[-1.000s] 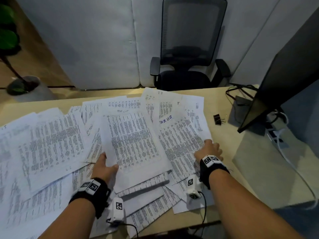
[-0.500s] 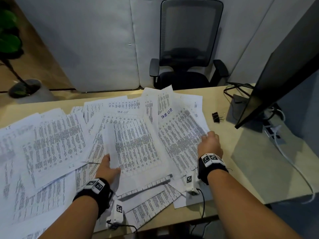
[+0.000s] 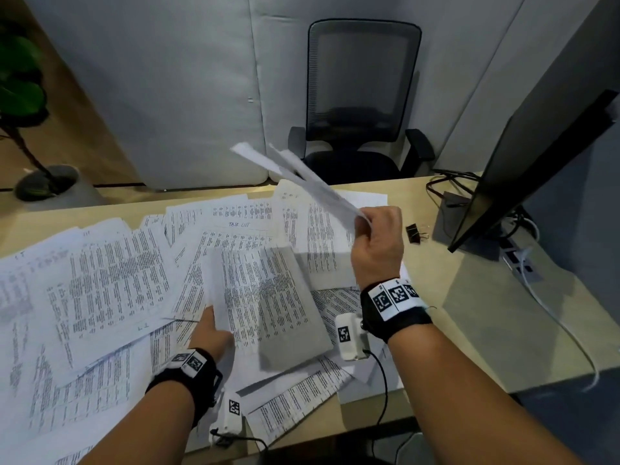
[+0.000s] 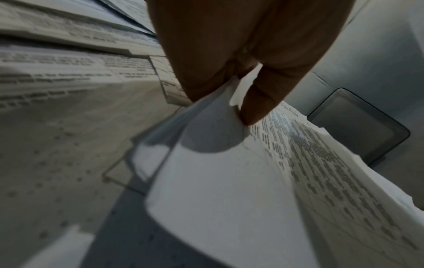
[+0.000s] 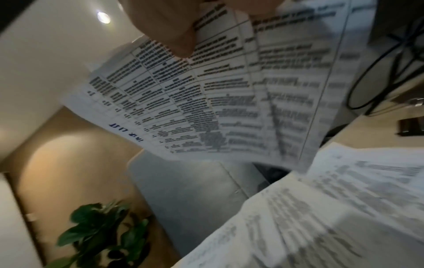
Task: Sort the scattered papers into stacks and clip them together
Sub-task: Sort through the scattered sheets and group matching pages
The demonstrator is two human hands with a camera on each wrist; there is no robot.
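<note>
Printed sheets lie scattered [image 3: 100,290] over most of the wooden desk [image 3: 463,310]. My right hand [image 3: 377,239] is raised above the desk and pinches a few sheets [image 3: 302,179] by one corner, so they stick up edge-on toward the back; in the right wrist view these sheets [image 5: 229,101] show a table and a blue "TASK LIST" note. My left hand [image 3: 209,333] grips the near left edge of a small stack [image 3: 265,303] at the centre, thumb [image 4: 257,107] on top of the stack [image 4: 229,181]. A black binder clip [image 3: 414,233] lies just right of my right hand.
A dark monitor [image 3: 536,162] stands at the right with cables [image 3: 449,182] behind it and a white cable [image 3: 563,330] along the desk's right side. A black mesh office chair [image 3: 362,105] faces the far edge. A potted plant [image 3: 30,129] stands on the floor at the left.
My right hand has pinched up a few sheets from the right of the pile and lifted them off the desk. My left hand still holds the centre stack, slightly raised.
</note>
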